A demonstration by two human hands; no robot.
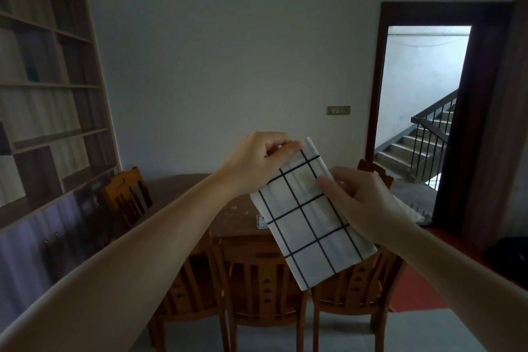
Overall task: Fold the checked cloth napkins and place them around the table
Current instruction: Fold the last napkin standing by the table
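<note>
Napkin [307, 217] is in the air above the table [177, 188], held between both hands, already narrowed to a long strip that hangs down and right.

Left hand [257, 163] pinches the top far corner, thumb and fingers curled on the edge. Right hand [360, 203] grips the right edge about midway, thumb on the front face, fingers wrapped behind. The strip's lower end hangs free below the right hand, in front of the chairs [257, 274].

Looks like mid-fold, next fold pending. To do it well:
- keep the left pinch as anchor and match corners before creasing
- use the check lines as the alignment guide; crease along a line
- better to lay it down on the table and press flat than finish in the air, since the loose end will likely skew

Something small and white [261, 221] lies on the table just behind the napkin; can't tell what it is.
</note>
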